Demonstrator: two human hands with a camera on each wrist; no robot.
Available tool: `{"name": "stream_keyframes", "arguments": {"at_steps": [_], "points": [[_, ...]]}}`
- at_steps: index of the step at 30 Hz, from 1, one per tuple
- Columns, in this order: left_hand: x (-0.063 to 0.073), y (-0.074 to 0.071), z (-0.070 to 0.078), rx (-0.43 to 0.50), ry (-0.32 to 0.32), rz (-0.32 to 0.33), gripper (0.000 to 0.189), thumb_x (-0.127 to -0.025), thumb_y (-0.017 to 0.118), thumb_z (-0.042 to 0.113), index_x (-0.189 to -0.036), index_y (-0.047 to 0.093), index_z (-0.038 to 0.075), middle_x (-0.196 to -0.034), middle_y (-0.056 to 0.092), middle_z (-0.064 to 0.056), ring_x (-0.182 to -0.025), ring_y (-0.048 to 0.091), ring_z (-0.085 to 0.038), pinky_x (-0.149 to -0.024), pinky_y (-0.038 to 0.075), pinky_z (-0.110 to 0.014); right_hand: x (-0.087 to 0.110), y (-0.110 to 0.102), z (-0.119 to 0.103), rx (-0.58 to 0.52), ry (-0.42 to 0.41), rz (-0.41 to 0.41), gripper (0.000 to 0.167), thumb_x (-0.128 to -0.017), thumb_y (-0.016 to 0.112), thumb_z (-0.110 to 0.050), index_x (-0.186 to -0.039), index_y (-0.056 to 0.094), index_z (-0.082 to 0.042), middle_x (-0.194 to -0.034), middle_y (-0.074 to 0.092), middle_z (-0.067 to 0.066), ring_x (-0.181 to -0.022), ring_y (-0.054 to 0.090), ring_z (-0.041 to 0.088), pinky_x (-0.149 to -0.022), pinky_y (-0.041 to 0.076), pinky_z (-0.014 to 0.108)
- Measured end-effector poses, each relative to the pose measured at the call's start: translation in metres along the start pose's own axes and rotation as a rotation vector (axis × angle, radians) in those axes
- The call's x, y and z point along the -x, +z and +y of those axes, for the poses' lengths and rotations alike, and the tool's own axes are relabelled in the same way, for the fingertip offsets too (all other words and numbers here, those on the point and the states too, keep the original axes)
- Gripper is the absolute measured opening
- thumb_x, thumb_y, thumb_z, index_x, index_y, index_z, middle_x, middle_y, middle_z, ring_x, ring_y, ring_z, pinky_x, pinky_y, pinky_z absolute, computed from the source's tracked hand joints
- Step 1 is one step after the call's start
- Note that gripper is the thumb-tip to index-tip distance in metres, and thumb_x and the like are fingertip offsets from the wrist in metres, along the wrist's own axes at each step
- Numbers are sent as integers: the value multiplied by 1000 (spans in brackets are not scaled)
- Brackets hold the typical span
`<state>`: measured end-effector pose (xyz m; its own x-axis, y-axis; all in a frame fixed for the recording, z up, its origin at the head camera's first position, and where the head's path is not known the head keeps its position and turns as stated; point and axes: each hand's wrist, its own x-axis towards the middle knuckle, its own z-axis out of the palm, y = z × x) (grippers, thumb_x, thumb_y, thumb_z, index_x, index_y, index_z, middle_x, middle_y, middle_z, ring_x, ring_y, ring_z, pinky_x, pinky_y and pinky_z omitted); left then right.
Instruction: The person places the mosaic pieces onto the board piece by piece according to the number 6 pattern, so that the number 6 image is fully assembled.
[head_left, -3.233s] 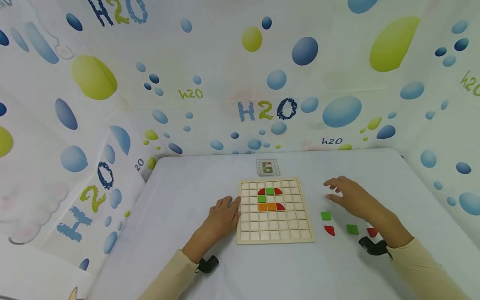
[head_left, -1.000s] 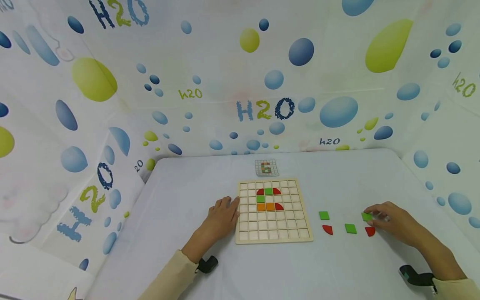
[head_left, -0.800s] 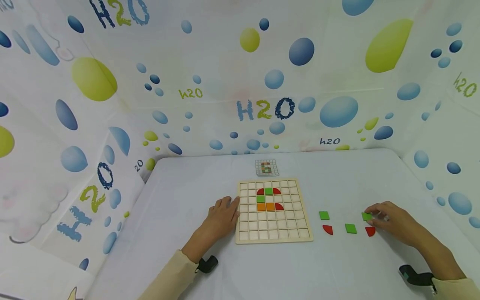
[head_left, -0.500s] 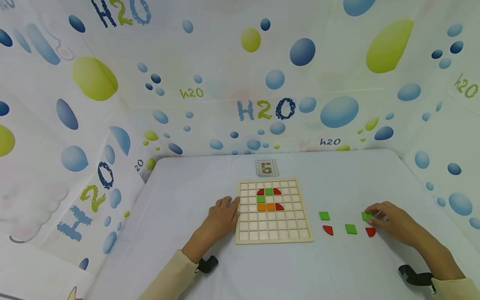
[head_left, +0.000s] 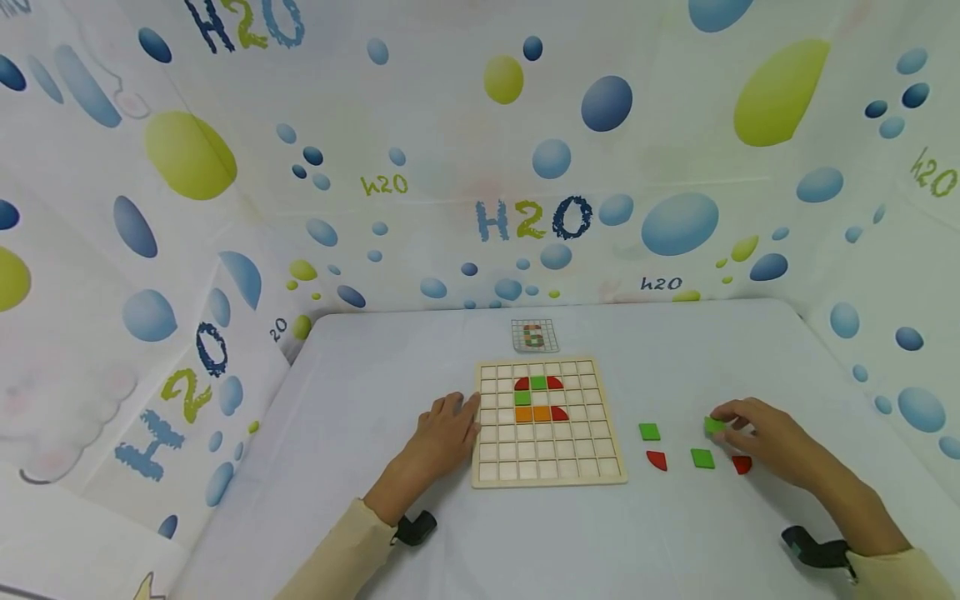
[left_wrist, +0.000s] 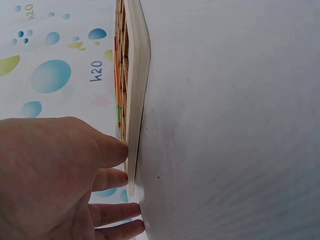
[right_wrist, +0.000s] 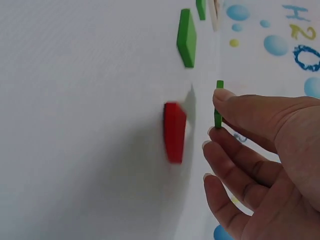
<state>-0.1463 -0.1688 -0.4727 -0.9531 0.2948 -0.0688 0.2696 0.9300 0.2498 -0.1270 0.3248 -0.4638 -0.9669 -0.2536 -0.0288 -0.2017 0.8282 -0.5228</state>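
Observation:
Between thumb and fingers my right hand (head_left: 761,432) pinches a green square tile (head_left: 714,425); in the right wrist view the tile (right_wrist: 218,107) stands on edge, lifted off the table. My left hand (head_left: 442,435) rests at the left edge of a wooden grid board (head_left: 551,454), thumb and fingers touching its rim (left_wrist: 137,100) with straight fingers. On the board red quarter-round, green square and orange square tiles form a curved figure. Right of the board lie a green tile (head_left: 649,432), a red quarter-round tile (head_left: 657,460), another green tile (head_left: 702,458) and a second red quarter-round tile (head_left: 742,464).
Behind the board lies a small pattern card (head_left: 535,335) with a gridded coloured figure. A white cloth covers the table (head_left: 390,358). Around it hangs a printed curtain (head_left: 420,108) with blue and green dots.
My right hand first reached right to the green tile at the far right of the loose pieces and took hold of it. Now hand and tile have shifted left. The left hand has stayed put.

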Motion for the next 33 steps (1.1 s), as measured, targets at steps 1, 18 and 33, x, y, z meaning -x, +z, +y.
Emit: {"name": "stream_keyframes", "arguments": {"at_steps": [1,18,33], "points": [[0,0,0,-2,1,0,53,-113,51,28,-161,43,8,-156,44,-24,-145,43,-45,-110,43,-63,-2,0,-3,0,-11,1,32,-97,76,-14,-125,69,-3,-120,69,15,-105,65,31,-72,56,19],[0,-1,-1,-15,5,-12,54,-113,49,30,-162,41,10,-157,43,-24,-146,42,-45,-110,43,-64,-36,25,-88,-4,-108,-16,26,-97,78,-14,-122,72,-12,-116,70,0,-106,64,22,-91,59,43],[3,-5,0,-15,7,-15,54,-113,50,29,-162,41,9,-157,43,-24,-146,43,-45,-110,43,-63,-63,60,-133,14,-217,-78,22,-96,79,-17,-118,74,-15,-112,68,-5,-103,65,16,-91,59,38]]}}
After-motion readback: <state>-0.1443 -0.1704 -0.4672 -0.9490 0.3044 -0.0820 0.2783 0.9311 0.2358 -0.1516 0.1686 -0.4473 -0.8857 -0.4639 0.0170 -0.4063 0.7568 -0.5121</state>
